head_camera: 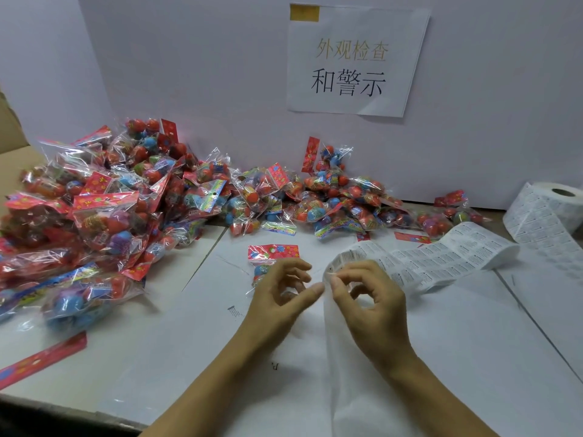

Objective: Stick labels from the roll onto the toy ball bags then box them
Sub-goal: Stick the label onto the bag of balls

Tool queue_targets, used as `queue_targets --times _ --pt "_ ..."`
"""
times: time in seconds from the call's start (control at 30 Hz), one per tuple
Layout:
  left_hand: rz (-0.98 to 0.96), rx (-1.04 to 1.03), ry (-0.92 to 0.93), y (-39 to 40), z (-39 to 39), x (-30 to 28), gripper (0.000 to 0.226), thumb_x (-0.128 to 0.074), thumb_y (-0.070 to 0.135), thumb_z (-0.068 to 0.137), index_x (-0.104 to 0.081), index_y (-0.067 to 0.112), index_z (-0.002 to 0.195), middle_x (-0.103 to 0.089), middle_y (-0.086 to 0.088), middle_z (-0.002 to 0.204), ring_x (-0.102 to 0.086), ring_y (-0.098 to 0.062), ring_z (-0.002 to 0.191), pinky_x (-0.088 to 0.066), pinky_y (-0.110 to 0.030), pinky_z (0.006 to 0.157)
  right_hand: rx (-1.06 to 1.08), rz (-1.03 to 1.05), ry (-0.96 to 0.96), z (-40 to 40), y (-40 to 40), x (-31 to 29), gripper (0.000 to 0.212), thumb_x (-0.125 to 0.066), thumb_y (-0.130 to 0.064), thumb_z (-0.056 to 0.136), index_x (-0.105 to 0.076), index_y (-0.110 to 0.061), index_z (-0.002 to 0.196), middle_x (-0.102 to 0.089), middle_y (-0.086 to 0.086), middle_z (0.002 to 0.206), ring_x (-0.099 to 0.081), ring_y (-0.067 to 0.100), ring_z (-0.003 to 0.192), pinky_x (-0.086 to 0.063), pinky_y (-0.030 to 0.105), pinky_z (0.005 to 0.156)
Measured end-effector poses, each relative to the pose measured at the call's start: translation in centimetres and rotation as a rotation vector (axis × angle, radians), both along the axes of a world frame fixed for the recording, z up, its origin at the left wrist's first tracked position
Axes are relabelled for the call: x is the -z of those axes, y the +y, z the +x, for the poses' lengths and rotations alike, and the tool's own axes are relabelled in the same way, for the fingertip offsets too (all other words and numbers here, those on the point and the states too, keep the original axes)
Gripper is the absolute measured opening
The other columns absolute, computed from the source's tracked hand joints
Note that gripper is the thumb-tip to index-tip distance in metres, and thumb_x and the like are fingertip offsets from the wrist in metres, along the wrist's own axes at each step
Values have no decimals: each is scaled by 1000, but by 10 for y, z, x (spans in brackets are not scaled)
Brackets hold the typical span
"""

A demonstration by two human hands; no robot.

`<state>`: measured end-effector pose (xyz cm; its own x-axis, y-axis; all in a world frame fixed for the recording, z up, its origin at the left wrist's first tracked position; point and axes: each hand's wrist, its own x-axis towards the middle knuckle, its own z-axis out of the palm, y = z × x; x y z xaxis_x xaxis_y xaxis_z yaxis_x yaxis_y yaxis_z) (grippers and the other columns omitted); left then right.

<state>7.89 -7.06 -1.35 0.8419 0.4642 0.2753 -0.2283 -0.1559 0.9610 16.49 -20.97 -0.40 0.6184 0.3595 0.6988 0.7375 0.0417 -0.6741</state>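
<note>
Backdrop: you face a white wall panel (pixel 189 74) rising from the bench | Notice: a white paper sheet (pixel 356 58) with printed characters hangs on it, a yellow tape patch (pixel 304 12) at its top-left corner | Surface: white bench (pixel 473 342), seams visible | Far left: brown cardboard (pixel 9 127) at your frame edge

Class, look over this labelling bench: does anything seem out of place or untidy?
Yes. A loose red header card lies alone near the table's front left edge, with no bag attached. Spent backing paper trails off the front edge under the right hand.
</note>
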Motion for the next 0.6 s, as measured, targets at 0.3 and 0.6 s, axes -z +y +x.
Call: queue_targets --times 0.3,0.6 --pt "-69 76 -36 0 -4 -5 33 -71 43 87 -78 11 91 -72 -10 88 -70 -29 88 -60 -38 81 -25 -75 -139 -4 -1 2 12 -78 -12 80 -80 -15 91 -67 -2 93 -65 11 91 -51 27 64" --pt "-262 83 -49 2 -3 -8 11 -74 25 85 -81 17 83 -76 -15 89 -74 -32 90 -60 -34 82 -95 -104 33 -6 0 0 11 -73 -22 85 -80 -26 93 -64 -11 109 -57 15 112 -50 27 87"
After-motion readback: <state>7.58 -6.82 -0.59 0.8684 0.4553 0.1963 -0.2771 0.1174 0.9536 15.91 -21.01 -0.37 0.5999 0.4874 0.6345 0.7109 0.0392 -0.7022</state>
